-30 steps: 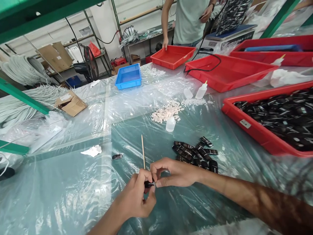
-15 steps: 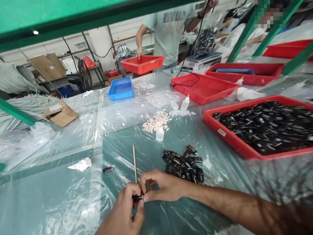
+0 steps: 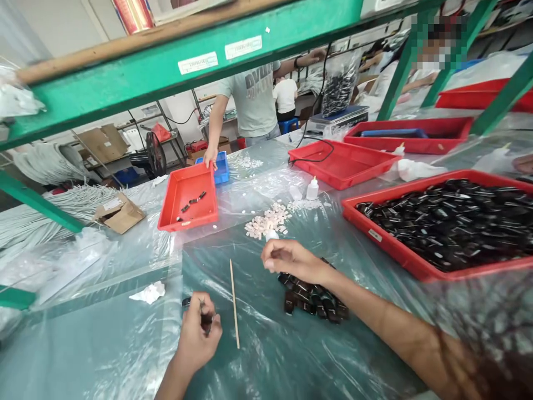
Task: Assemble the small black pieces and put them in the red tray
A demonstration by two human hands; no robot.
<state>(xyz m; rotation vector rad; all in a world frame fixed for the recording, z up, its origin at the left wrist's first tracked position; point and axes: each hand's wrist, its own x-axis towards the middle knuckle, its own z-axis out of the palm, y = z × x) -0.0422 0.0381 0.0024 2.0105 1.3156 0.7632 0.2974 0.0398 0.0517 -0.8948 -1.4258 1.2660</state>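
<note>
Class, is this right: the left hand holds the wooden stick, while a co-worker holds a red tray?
Not so: the head view shows the wooden stick on the table beside the left hand. A co-worker holds the red tray.

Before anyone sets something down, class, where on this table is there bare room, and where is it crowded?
Free: the strip between the stick and the black pile; the broad patch left of the left hand, nearer than the tissue. Crowded: around the right hand, with the pile partly behind its wrist and the bottle and pale pieces beyond.
</note>
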